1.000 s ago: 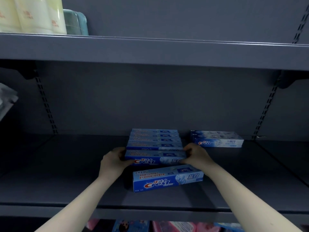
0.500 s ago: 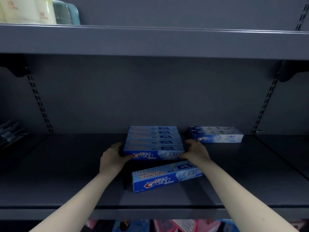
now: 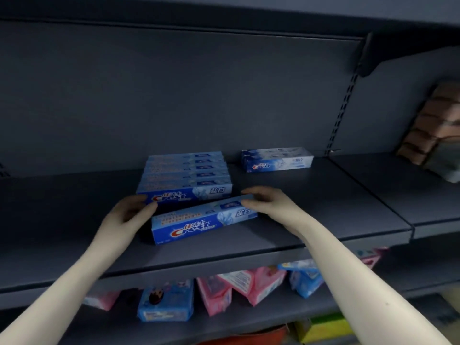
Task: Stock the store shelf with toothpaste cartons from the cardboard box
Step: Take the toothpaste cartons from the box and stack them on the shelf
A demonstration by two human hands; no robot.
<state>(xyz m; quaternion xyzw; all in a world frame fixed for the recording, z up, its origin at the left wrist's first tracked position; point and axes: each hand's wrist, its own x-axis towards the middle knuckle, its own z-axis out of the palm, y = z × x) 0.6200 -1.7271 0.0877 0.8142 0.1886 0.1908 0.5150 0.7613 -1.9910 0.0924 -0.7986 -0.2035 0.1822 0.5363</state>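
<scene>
A loose blue toothpaste carton (image 3: 199, 224) lies slanted on the grey shelf (image 3: 323, 212), near its front edge. My right hand (image 3: 267, 200) pinches the carton's right end with thumb and fingers. My left hand (image 3: 127, 214) is at the carton's left end, fingers curled beside its back corner and touching the front carton of a tidy row of several blue cartons (image 3: 185, 176) just behind. Two paler cartons (image 3: 277, 159) lie at the back right against the shelf wall. The cardboard box is out of sight.
Pink and blue soft packs (image 3: 231, 292) fill the shelf below. Brown stacked packs (image 3: 430, 128) sit on the neighbouring shelf section at the right. An upright slotted rail (image 3: 341, 113) divides the two sections. The upper shelf overhangs the top of the view.
Both hands left the ends of the front carton in the row and came forward to the loose slanted carton. My head turned left and down, bringing the lower shelf into sight.
</scene>
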